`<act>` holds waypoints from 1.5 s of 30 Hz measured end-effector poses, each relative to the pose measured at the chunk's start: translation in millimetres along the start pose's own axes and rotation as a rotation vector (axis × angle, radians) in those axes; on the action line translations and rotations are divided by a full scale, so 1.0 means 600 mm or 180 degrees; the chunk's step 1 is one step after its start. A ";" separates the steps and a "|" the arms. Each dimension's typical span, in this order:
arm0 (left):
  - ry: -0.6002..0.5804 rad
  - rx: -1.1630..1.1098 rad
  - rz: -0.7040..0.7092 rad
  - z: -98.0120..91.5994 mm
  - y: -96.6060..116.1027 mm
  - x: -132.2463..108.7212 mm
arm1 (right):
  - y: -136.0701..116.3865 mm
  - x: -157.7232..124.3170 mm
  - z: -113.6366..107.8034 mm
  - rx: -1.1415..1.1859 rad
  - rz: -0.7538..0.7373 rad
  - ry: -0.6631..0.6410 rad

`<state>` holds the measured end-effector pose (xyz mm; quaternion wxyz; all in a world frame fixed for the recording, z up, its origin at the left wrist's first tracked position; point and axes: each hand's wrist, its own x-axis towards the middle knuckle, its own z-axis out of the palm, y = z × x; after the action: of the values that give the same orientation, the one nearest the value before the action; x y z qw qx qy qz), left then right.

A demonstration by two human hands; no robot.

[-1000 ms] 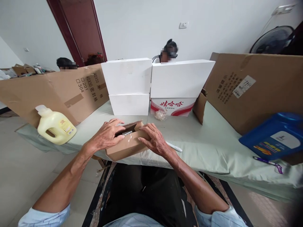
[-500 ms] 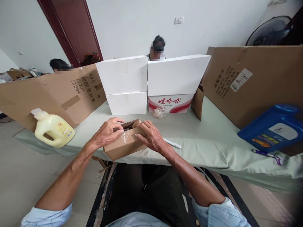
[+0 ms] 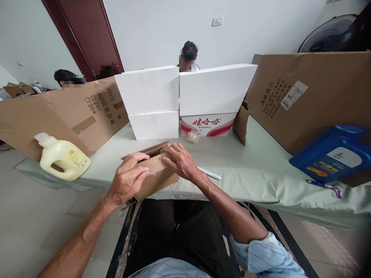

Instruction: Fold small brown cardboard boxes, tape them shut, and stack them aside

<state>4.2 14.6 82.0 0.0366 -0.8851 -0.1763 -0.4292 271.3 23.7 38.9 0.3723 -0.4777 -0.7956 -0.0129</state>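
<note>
A small brown cardboard box (image 3: 162, 180) sits tilted at the near edge of the table, its top partly open with a flap raised at the back. My left hand (image 3: 129, 178) is closed at its left end, fingertips over the upper edge and thumb on the near face, by a shiny patch of clear tape (image 3: 147, 170). On the right end, my right hand (image 3: 181, 160) grips the top edge with fingers bent over it. The box's inside is mostly hidden. A slim white object (image 3: 211, 173) lies beside my right wrist, partly covered by it.
Stacked white boxes (image 3: 153, 90) stand at the back, with a crumpled clear plastic ball (image 3: 193, 136) before them. Large cardboard sheets (image 3: 307, 92) flank the table. A yellow jug (image 3: 69, 164) is left; a blue bottle (image 3: 327, 154) and purple pen (image 3: 324, 185) are right. Two people sit behind.
My left hand has shifted down and left along the box, its thumb now by the tape. The back flap shows more. My right hand keeps its hold; the view has shifted slightly.
</note>
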 end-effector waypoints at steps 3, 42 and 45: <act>0.0060 -0.0308 -0.0306 -0.005 0.001 -0.012 | -0.001 0.003 0.005 -0.0036 0.0012 0.0009; 0.0688 -0.0690 -0.1201 0.042 0.031 0.033 | -0.077 -0.013 -0.068 0.2147 0.0140 0.0868; 0.0813 -0.0233 -0.1089 0.034 0.026 0.031 | -0.034 -0.010 -0.092 0.1919 0.0199 0.1086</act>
<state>35.6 9.8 84.9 -0.0468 -0.7814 -0.3023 -0.5439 289.2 -12.5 82.1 0.6245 -0.3613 -0.6749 0.1545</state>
